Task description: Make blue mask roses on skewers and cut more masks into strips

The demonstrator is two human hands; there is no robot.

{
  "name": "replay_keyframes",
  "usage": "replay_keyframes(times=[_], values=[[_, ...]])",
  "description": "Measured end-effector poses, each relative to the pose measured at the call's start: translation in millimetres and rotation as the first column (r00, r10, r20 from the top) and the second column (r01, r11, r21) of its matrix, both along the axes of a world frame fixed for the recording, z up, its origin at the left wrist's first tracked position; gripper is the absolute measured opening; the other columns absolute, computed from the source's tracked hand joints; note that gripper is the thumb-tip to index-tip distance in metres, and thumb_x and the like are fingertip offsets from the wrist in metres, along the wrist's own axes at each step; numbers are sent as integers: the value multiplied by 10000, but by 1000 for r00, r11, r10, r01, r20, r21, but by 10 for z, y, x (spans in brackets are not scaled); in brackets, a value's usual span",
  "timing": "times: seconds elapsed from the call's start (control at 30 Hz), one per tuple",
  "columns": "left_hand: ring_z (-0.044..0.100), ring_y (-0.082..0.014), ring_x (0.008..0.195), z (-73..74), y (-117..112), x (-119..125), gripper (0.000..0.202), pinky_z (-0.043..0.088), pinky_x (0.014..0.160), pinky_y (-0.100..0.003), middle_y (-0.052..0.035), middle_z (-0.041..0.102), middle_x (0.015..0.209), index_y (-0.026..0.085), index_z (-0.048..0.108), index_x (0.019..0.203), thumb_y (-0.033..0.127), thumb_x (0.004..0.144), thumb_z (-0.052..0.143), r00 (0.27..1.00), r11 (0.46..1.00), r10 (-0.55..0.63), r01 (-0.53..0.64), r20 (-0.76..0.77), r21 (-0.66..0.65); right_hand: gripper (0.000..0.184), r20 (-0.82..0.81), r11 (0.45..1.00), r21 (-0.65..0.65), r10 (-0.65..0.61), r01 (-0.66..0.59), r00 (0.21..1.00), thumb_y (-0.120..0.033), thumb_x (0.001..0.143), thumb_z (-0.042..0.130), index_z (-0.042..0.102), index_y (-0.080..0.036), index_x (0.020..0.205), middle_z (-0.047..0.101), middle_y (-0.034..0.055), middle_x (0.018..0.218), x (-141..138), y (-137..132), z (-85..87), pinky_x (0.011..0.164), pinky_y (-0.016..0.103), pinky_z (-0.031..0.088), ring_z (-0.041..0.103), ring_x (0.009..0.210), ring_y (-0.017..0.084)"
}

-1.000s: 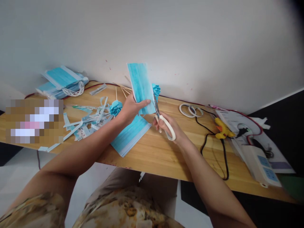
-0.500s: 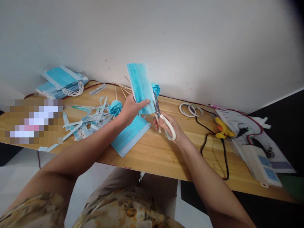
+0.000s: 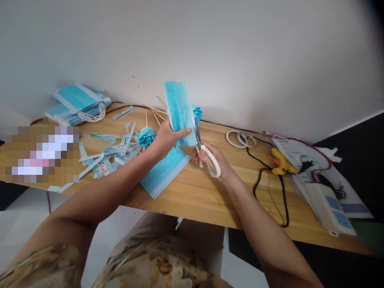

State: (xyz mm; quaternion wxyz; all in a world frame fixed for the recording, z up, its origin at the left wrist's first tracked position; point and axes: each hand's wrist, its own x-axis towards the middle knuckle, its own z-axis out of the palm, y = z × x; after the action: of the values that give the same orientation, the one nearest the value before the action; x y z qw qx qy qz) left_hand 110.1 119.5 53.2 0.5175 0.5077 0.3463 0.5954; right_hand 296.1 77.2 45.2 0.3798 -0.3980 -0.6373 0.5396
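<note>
My left hand (image 3: pixel 169 138) grips a blue face mask (image 3: pixel 179 106) near its lower end, thumb across the front, and the mask stands upright above the table. My right hand (image 3: pixel 210 160) is closed around the white handles of a pair of scissors (image 3: pixel 213 163). Their blades point up along the mask's right edge, near its lower corner. Under my hands lies a stack of blue masks (image 3: pixel 165 172). A blue flower (image 3: pixel 146 137) on a stick lies left of my left hand, and another blue flower (image 3: pixel 197 113) shows partly behind the mask.
Cut strips (image 3: pixel 111 156) are strewn at the left, with a pile of masks (image 3: pixel 78 102) behind them. Tape rolls (image 3: pixel 237 139), a yellow glue gun (image 3: pixel 281 162) with a black cord and a white power strip (image 3: pixel 333 208) occupy the right of the wooden table (image 3: pixel 210 204).
The mask and my left hand have shifted slightly to the right. The mask's right edge now sits closer along the scissor blades. My right hand has barely moved.
</note>
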Motion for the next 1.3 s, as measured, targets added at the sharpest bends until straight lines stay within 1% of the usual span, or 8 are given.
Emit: replay_keyframes(times=[0.2, 0.33, 0.43, 0.6, 0.7, 0.93, 1.1, 1.3], values=[[731, -275, 879, -39, -48, 44, 554, 624, 792, -421, -62, 745, 967, 193, 639, 1096, 386, 652, 909, 999, 999, -35, 34, -26, -9, 602, 3, 1000, 16, -3, 3, 1000, -787, 773, 686, 613, -209, 924, 611, 4, 809, 13, 15, -17, 588, 268, 406, 503, 645, 118], [720, -293, 981, -63, -46, 59, 541, 614, 856, -436, -72, 741, 1039, 199, 637, 1108, 359, 663, 900, 999, 1000, 4, -3, -48, 13, 596, 13, 1000, 21, -24, 24, 1000, -784, 771, 693, 630, -223, 961, 619, -2, 789, 6, 0, 5, 604, 274, 401, 486, 638, 125], [709, -299, 1027, -71, -48, 64, 544, 606, 889, -445, -75, 736, 1058, 200, 634, 1118, 352, 666, 895, 998, 1000, 12, -10, -67, 24, 616, 24, 999, 16, -43, 43, 999, -813, 744, 693, 628, -230, 934, 616, -2, 750, -7, -12, 29, 595, 279, 391, 489, 631, 136], [709, -276, 915, -58, -76, 65, 457, 602, 820, -428, -72, 726, 956, 184, 637, 1039, 431, 722, 854, 997, 1000, 2, -3, -75, -15, 589, 15, 998, 41, -55, 54, 998, -802, 772, 679, 587, -225, 851, 575, -16, 684, -11, -9, 22, 583, 284, 391, 494, 597, 131], [703, -269, 909, -48, -84, 63, 427, 592, 814, -410, -78, 731, 977, 182, 635, 1026, 454, 751, 816, 999, 1000, 5, -6, -47, -24, 578, 33, 997, 60, -58, 56, 998, -794, 809, 645, 575, -222, 851, 555, -21, 675, -1, -1, 2, 562, 280, 383, 495, 585, 126], [707, -281, 966, -78, -69, 68, 470, 581, 867, -434, -85, 731, 1019, 174, 617, 1047, 400, 701, 842, 998, 998, 39, -42, -56, -52, 552, 15, 996, 50, -74, 73, 997, -765, 824, 653, 571, -222, 871, 555, -27, 678, 6, 5, -34, 528, 265, 393, 499, 579, 120], [714, -293, 1005, -97, -58, 75, 495, 592, 909, -457, -94, 741, 1062, 173, 625, 1075, 384, 692, 857, 999, 998, 40, -41, -24, -53, 560, 8, 997, 40, -74, 73, 997, -770, 817, 656, 577, -218, 864, 558, -23, 687, 6, 11, -35, 514, 264, 396, 509, 566, 115], [714, -295, 1009, -101, -58, 71, 488, 596, 915, -459, -103, 742, 1075, 166, 638, 1074, 381, 696, 860, 998, 998, 40, -42, -39, -54, 530, -20, 997, 28, -71, 71, 997, -729, 826, 681, 567, -212, 823, 552, -26, 693, 4, 7, -19, 495, 252, 386, 512, 549, 99]])
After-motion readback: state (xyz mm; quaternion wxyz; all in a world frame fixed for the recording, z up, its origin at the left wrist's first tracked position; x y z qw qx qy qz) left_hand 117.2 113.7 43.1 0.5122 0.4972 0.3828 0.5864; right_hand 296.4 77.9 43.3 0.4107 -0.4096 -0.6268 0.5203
